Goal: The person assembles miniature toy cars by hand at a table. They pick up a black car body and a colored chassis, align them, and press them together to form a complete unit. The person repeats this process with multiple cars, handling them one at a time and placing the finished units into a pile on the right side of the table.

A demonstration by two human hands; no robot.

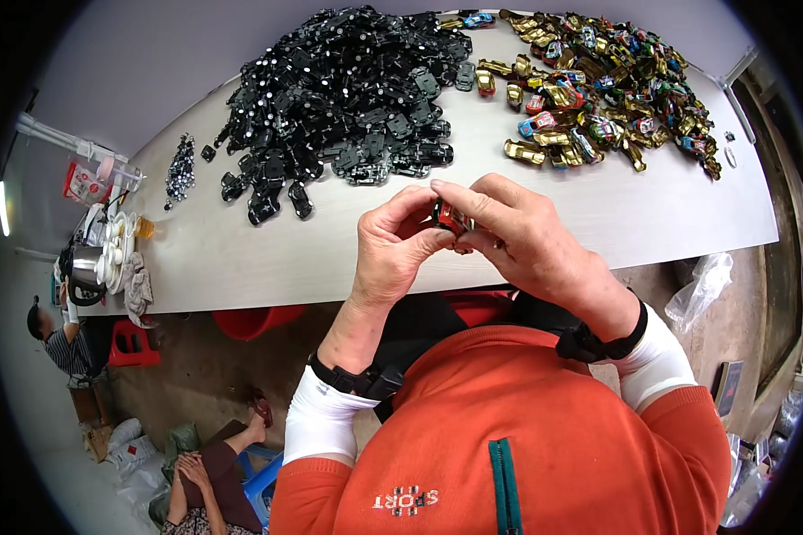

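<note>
Toy car (449, 215), red on top with dark parts, sits between my two hands above the table's near edge. My left hand (391, 239) grips it between thumb and fingers; my right hand (526, 223) pinches it from the other side, forefinger laid across the top. The step looks to me like close fingerwork, perhaps pressing or fitting; my fingers hide too much to tell whether its parts are joined. As I judge it, the next move calls for a steady left grip and light, exact pressure from the right. Beyond my hands, the table (651, 218) bears a heap of black chassis (339, 98) and, to the right, a pile of gold and coloured car bodies (598, 98). Small shiny bits (180, 174) lie far left. Nothing blocks my fingers except their own crowding.
</note>
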